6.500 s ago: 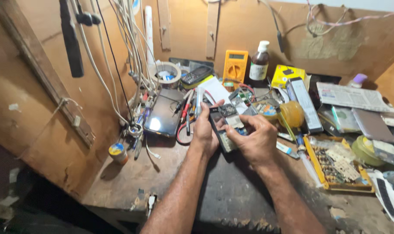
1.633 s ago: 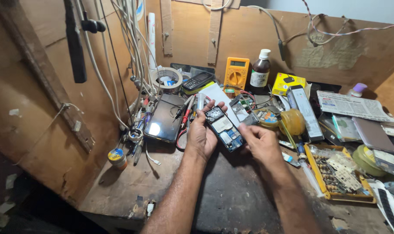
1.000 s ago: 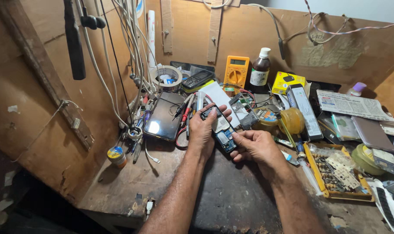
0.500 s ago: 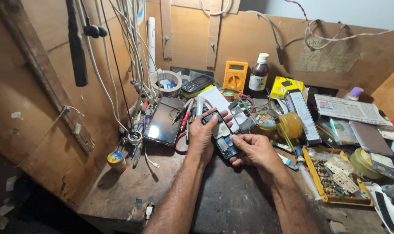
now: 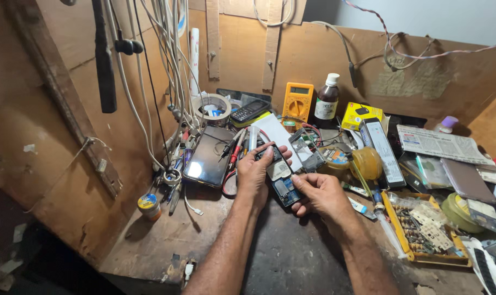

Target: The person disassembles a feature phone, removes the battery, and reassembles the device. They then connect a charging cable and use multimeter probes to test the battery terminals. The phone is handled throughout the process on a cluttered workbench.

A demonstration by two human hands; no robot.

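Both of my hands hold a small opened phone (image 5: 279, 180) with its back off and circuit parts showing, just above the dark work mat (image 5: 291, 257). My left hand (image 5: 257, 173) grips its left side, thumb lying over the top edge. My right hand (image 5: 320, 192) grips the lower right end, its thumb pressed on the phone's lower part. A black smartphone (image 5: 207, 157) lies screen up just left of my left hand.
A yellow multimeter (image 5: 297, 101) and a brown bottle (image 5: 327, 100) stand at the back. A tape roll (image 5: 211, 108), keypad phone (image 5: 249, 111), hanging cables (image 5: 160, 60), a parts tray (image 5: 422, 232), yellow box (image 5: 362, 115) and newspaper (image 5: 441, 145) crowd the bench.
The phone has come down from a raised position to just above the mat. My right hand has closed in from beside the phone onto its lower end; my left hand keeps its grip.
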